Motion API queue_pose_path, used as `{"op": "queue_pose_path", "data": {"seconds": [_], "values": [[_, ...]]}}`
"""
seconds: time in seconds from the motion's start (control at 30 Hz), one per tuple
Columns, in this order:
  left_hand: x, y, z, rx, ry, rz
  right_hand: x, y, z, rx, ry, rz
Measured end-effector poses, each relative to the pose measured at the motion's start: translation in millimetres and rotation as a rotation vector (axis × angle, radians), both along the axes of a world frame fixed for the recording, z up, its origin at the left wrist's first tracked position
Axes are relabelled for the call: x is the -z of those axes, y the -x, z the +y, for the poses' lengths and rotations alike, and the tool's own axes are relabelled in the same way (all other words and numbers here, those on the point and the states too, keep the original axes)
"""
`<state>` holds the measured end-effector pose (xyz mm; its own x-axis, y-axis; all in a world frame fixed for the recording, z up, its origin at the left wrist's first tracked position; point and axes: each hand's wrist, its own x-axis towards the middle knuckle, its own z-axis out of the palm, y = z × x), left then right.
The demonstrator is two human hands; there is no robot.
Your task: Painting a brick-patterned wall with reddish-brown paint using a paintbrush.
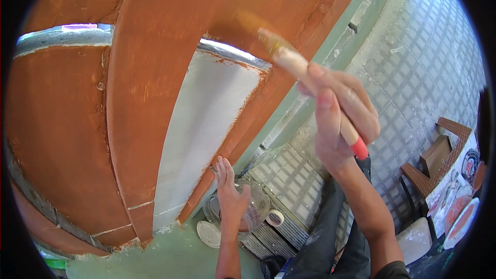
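My right hand (pixel 341 112) is closed around the wooden handle of a paintbrush (pixel 294 62), whose end is red. The blurred bristles are over the orange-brown painted surface (pixel 162 85) at the top middle; whether they touch it, I cannot tell. My left hand (pixel 231 193) rests its fingertips against the lower part of the narrow orange-brown edge strip (pixel 240 139), holding nothing. Between the painted parts lies a pale grey-white panel (pixel 209 97) with ragged orange paint along its right edge. A clear plastic tub (pixel 259 201) stands behind my left hand.
Below are a roll of tape (pixel 275 217), a round lid (pixel 208 234) and a ribbed grey platform (pixel 286 232). A pale green ledge (pixel 286 120) runs beside the painted strip. Patterned tiles (pixel 418 69) cover the floor. At right stands a brown-edged table (pixel 438 182) with a paint-stained dish (pixel 461 223).
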<state>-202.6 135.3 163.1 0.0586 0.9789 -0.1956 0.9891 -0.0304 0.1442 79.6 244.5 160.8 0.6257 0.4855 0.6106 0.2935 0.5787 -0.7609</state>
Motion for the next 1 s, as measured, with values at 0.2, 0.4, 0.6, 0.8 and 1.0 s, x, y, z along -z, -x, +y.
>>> {"op": "queue_pose_path", "data": {"seconds": [0.2, 0.4, 0.6, 0.8, 1.0], "values": [[0.7, 0.6, -0.4, 0.001, 0.009, 0.005, 10.9, 33.9, -2.9, -0.152, 0.043, 0.068], [-0.2, 1.2, 0.2, -0.006, 0.006, -0.016, 5.5, 6.4, 0.8, -0.013, 0.030, 0.071], [-1.4, 1.9, -0.6, 0.002, 0.012, -0.012, 11.2, 27.3, -5.0, -0.092, 0.067, 0.050], [0.7, 1.8, -0.1, 0.003, 0.000, -0.016, -20.2, 5.1, 4.1, 0.099, -0.055, -0.160], [0.0, 3.7, -1.4, 0.002, 0.008, -0.013, -15.2, 28.7, 0.6, -0.023, 0.067, -0.179]]}}
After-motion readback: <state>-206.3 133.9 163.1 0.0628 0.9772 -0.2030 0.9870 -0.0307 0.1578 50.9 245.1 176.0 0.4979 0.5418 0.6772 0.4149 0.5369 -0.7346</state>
